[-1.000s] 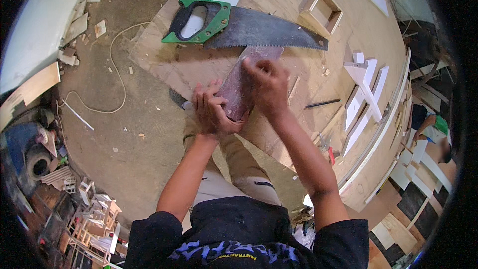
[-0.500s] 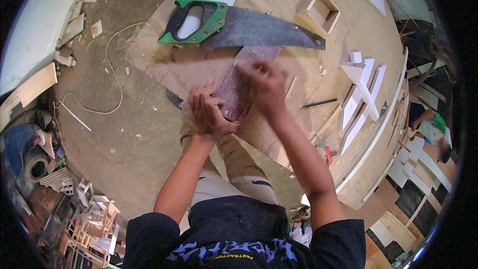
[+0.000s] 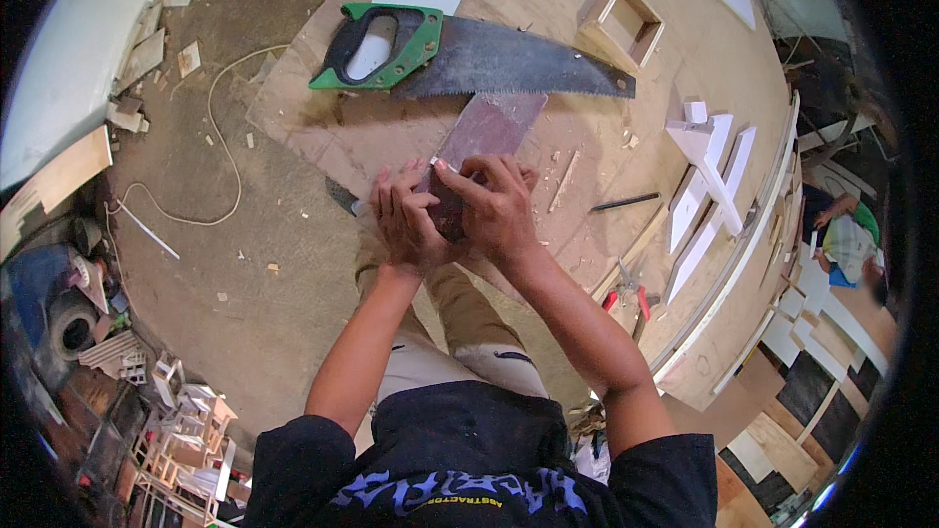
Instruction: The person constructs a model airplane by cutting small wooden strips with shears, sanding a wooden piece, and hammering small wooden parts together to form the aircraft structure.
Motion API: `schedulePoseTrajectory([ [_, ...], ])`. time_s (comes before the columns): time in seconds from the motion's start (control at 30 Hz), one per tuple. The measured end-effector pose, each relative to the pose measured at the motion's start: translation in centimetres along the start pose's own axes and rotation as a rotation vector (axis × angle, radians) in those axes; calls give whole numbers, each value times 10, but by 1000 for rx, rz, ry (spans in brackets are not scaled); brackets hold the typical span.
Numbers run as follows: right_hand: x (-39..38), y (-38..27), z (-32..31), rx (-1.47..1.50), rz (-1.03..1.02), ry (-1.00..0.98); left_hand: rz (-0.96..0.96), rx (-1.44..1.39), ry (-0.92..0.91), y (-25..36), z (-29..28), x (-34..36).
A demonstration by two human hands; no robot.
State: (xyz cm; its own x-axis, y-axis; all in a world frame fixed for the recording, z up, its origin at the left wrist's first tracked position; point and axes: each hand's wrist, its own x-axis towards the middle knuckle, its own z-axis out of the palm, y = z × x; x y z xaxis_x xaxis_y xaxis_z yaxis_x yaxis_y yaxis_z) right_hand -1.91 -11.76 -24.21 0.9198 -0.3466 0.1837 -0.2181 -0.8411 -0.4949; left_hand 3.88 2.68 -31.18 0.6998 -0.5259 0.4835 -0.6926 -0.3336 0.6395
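A dusty workshop floor carries a big plywood sheet [image 3: 606, 68]. On it lies a reddish-brown board [image 3: 484, 137], its long axis running from 7 toward 1 o'clock. The left hand [image 3: 406, 220] and right hand [image 3: 494, 210] both clamp its near end — they sat higher up the board a second ago. A green-handled handsaw [image 3: 469, 54] lies crosswise at 12 o'clock, touching the board's far end.
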Motion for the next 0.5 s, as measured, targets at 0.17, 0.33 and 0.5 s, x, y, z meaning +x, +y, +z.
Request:
schedulePoseTrajectory([
  [0.17,23,24,-7,-35,129,73,-22,35,-17,1,0,-1],
  [0.33,25,26,-11,-42,141,114,-10,26,-19,4,-1,3],
  [0.5,34,26,-25,203,443,59,-6,31,-16,5,-1,4],
])
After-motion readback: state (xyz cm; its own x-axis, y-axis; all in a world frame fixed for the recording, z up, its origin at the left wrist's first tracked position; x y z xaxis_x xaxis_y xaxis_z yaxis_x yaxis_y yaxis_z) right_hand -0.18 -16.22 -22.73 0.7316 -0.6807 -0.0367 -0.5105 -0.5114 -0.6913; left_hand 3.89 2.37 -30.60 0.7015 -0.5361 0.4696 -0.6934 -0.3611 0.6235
